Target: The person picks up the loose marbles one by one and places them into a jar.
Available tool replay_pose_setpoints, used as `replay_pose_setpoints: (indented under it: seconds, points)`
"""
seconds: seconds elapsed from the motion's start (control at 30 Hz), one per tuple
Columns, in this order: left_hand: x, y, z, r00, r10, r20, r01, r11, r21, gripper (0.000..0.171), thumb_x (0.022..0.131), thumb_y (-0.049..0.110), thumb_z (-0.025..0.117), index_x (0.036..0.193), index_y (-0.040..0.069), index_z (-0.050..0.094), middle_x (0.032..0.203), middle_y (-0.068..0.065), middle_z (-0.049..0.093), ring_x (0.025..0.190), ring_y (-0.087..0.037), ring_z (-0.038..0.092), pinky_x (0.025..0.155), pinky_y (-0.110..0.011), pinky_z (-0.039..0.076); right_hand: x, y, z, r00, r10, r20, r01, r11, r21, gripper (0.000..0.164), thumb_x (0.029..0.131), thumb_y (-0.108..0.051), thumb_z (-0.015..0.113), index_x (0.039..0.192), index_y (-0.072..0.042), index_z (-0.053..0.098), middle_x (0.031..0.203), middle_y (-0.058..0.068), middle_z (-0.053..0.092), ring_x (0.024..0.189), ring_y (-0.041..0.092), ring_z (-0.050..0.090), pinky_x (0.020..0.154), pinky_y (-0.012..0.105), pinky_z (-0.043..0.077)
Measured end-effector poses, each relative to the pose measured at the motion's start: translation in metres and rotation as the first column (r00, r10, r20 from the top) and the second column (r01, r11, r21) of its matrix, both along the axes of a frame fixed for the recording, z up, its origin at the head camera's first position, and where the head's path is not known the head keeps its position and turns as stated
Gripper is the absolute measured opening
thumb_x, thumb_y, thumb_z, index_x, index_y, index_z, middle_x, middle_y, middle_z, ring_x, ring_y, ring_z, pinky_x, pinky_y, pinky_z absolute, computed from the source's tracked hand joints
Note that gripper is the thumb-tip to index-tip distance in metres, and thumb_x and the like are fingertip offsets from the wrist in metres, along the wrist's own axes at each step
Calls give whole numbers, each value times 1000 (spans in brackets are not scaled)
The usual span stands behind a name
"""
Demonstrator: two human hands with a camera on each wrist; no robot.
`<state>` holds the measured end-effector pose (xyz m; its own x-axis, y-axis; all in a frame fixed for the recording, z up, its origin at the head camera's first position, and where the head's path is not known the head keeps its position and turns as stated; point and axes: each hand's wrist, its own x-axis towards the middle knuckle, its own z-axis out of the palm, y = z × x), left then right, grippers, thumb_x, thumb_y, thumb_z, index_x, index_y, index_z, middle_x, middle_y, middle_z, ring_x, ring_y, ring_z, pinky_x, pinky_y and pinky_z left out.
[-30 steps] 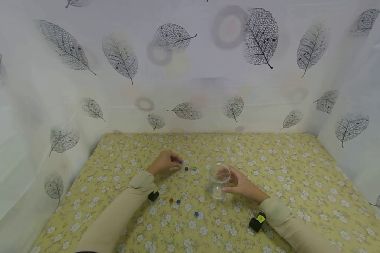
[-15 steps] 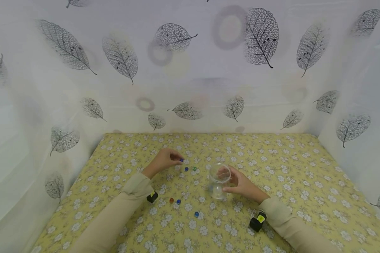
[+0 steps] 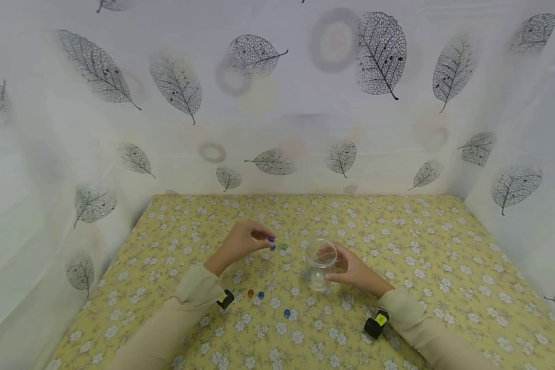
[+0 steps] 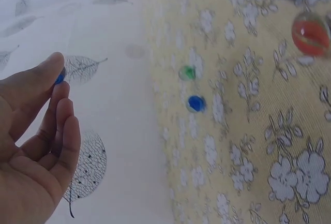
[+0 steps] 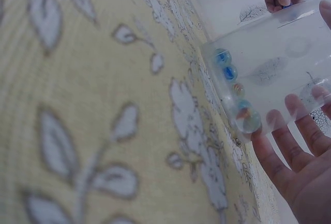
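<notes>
Between thumb and fingertips, my left hand pinches a blue marble. In the head view that marble overlaps a spot just behind another blue marble, which lies beside a green marble. My right hand grips the right side of a clear plastic cup standing upright on the cloth, its thumb toward me. Through the cup's wall, the right wrist view shows several marbles gathered at its bottom. The left hand is to the left of the cup.
Nearer to me on the yellow flowered cloth lie an orange marble, a blue marble beside it and another blue marble to their right. White leaf-print curtain surrounds the back and sides.
My left hand has risen slightly, then moved right with the pinched blue marble. The right hand and the cup have stayed in place.
</notes>
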<state>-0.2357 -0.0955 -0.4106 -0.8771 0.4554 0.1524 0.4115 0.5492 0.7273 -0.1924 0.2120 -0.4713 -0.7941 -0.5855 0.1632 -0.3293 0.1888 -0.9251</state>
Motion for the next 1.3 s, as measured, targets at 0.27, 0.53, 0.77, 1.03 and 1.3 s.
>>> replay_pose_setpoints:
  seconds: [0.27,0.53,0.77,1.03,1.3]
  points:
    - [14,10,6,999,-29,-33,30,999,30,19,79,15,75,97,12,74,94,-1,70,80,-9,61,73,-21,53,-1,0,-2,1000,-7,5,7,1000,9,53,88,-6,64,134,2,39,131,26,48,119,24,53,94,23,48]
    - [23,22,3,998,-42,-53,47,994,95,20,78,15,76,97,10,74,94,-3,70,79,-9,64,72,-21,54,-1,1,-3,1000,-1,9,1,1000,1,53,88,-4,63,135,3,38,132,26,47,120,27,52,94,21,47]
    - [29,36,0,999,7,32,-12,990,143,18,80,16,75,97,11,74,95,-2,70,79,-9,62,71,-20,53,-1,1,-3,1000,-3,2,3,1000,5,54,88,-5,63,135,4,37,130,27,47,119,32,52,94,22,47]
    - [34,50,-4,1000,12,19,-16,974,227,19,80,15,75,98,9,74,95,-3,72,80,-10,63,73,-20,54,-1,1,-3,1000,3,3,-3,1000,7,54,89,-4,62,135,5,36,130,27,47,119,46,48,95,22,47]
    - [40,61,-5,1000,11,12,-13,967,253,20,79,15,75,98,10,73,96,-3,71,83,-12,64,76,-22,54,-1,1,-3,1000,-5,7,5,1000,21,57,89,-4,62,137,5,34,132,26,46,120,43,49,98,48,46]
